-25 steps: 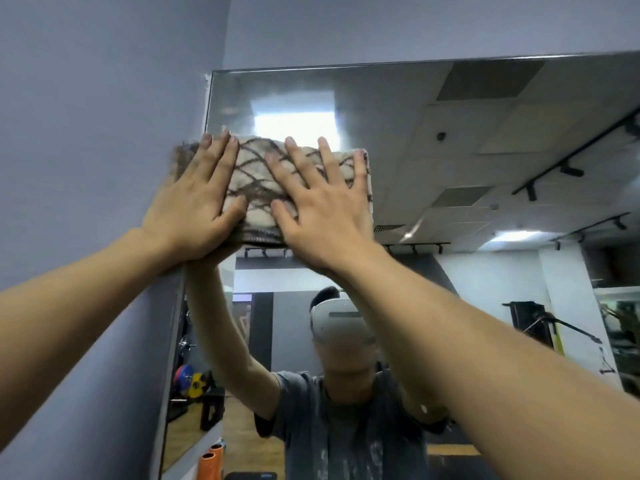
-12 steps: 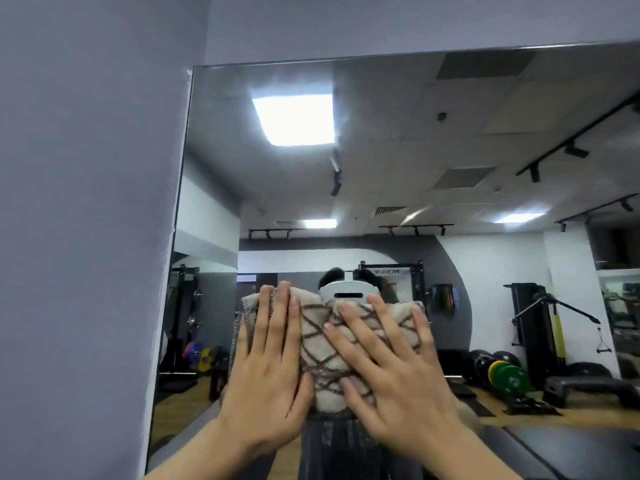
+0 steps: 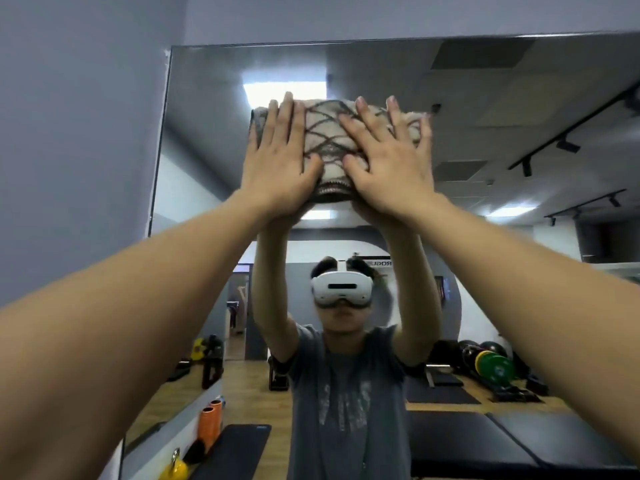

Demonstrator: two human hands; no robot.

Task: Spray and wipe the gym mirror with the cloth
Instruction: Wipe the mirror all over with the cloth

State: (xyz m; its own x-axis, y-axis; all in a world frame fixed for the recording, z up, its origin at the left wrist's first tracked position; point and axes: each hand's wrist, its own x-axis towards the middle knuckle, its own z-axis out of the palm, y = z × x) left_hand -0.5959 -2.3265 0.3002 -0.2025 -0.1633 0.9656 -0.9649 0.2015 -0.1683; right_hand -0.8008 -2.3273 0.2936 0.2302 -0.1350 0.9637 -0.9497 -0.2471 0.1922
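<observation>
A folded beige cloth point(image 3: 329, 140) with a dark criss-cross pattern lies flat against the upper part of the gym mirror point(image 3: 519, 109). My left hand point(image 3: 280, 161) presses on the cloth's left half with straight fingers pointing up. My right hand point(image 3: 388, 161) presses on its right half the same way. Both arms reach up and forward. No spray bottle is in view. Below the cloth, the mirror shows a person in a grey shirt with a white headset.
The mirror's left edge point(image 3: 159, 140) meets a plain grey-blue wall point(image 3: 76, 133), and its top edge runs just above the cloth. Reflected gym gear, mats, weight plates and an orange roller appear low in the mirror.
Half a second ago both hands and the cloth were low on the mirror; they have now slid back up, a little right of where they were one second ago.
</observation>
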